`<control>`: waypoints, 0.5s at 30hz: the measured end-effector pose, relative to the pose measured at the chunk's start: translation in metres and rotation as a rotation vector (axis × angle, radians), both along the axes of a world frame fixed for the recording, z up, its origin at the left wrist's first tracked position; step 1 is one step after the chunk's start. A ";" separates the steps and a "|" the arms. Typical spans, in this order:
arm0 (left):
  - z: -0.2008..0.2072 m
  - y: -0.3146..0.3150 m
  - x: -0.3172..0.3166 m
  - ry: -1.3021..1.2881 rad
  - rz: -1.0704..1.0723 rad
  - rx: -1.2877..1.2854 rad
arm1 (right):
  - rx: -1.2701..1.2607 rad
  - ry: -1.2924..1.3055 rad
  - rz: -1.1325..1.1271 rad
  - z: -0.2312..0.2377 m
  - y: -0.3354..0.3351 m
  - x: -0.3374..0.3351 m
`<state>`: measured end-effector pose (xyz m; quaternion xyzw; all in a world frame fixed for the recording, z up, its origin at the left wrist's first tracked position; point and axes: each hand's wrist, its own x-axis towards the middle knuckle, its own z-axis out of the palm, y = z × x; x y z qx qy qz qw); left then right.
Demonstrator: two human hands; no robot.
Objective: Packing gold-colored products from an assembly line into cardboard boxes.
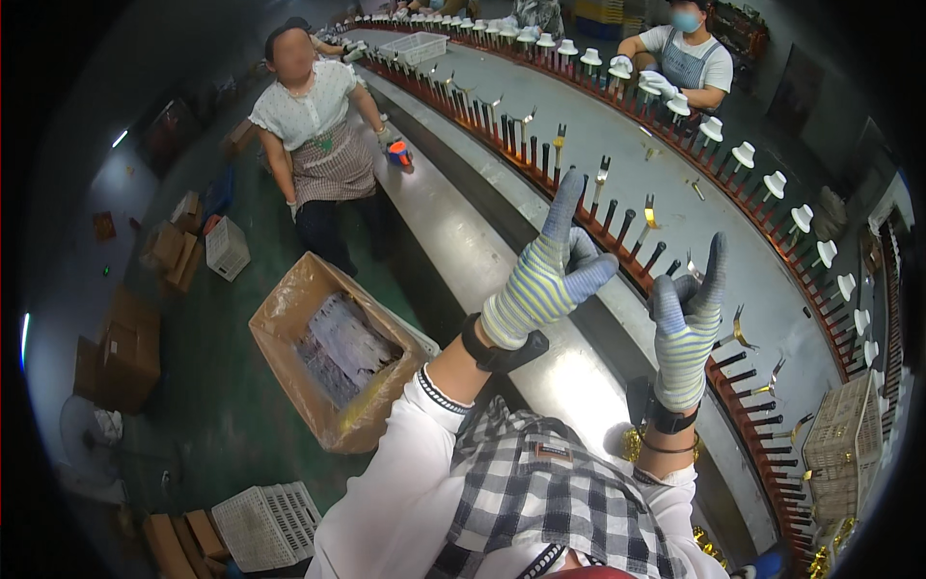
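My left hand point(542, 282), in a striped glove with grey-blue fingertips, is raised above the bench edge. Its index finger points up and its thumb sticks out, the other fingers curling loosely around nothing. To its right, my right hand point(685, 333) in a matching glove also has the index finger stretched upward, with no object in it. Both hands are nearest the curved near row of dark pegs point(626, 226). Gold and silver forked metal pieces point(649, 211) stand on some of these pegs. They appear apart from my hands.
White cup-like pieces point(743, 154) top the far peg row. A plastic-lined carton point(289, 333) stands at my left, and a metal ledge point(468, 207) runs before me. One person point(313, 125) stands ahead left; another point(690, 58) works across the line. A crate point(841, 439) sits right.
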<state>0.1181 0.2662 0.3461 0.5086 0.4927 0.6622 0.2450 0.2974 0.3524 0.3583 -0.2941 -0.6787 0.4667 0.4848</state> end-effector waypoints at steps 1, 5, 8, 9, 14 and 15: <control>0.000 0.001 -0.002 0.015 0.004 -0.001 | -0.045 0.055 0.001 0.001 -0.001 -0.005; 0.013 -0.003 -0.009 0.036 0.067 0.008 | 0.064 0.053 0.053 0.003 0.007 -0.014; 0.027 0.000 -0.039 0.162 0.196 0.158 | 0.136 0.049 0.144 0.026 0.017 -0.046; 0.038 -0.004 -0.044 0.197 0.245 0.165 | 0.167 0.081 0.198 0.033 0.019 -0.058; 0.064 -0.043 -0.072 0.320 0.383 0.215 | 0.277 0.095 0.397 0.065 0.005 -0.098; 0.070 -0.052 -0.071 0.340 0.450 0.177 | 0.276 0.100 0.411 0.064 -0.001 -0.103</control>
